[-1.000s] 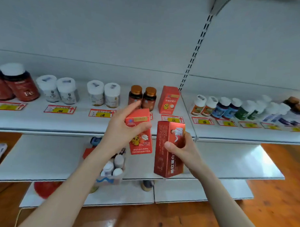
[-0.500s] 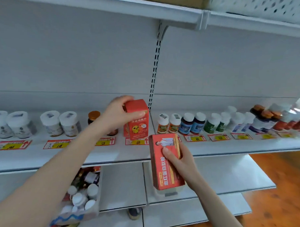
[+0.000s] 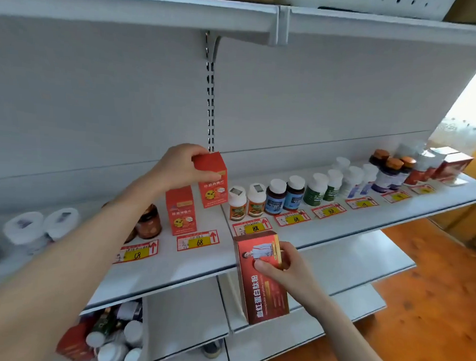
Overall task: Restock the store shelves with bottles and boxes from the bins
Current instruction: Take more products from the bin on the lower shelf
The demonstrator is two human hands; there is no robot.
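Note:
My left hand [image 3: 180, 169] grips the top of a small orange-red box [image 3: 213, 186] standing on the white shelf [image 3: 174, 270], behind and right of a matching orange-red box [image 3: 181, 212]. My right hand [image 3: 282, 265] holds a tall dark-red box [image 3: 257, 286] in front of the shelf edge, its thumb across the front face. A bin of bottles [image 3: 112, 338] sits on the lower shelf at the bottom left, partly hidden by my left arm.
A row of bottles [image 3: 295, 194] runs along the shelf to the right, with price tags [image 3: 252, 227] in front. Amber jars [image 3: 149, 221] and white-capped tubs [image 3: 41, 226] stand left of the boxes. More boxes [image 3: 452, 166] sit at the far right. An upper shelf [image 3: 264, 19] overhangs.
My left hand has carried the small box further back onto the shelf, beside the matching box. My right hand stays low with the tall box. The view has tilted upward.

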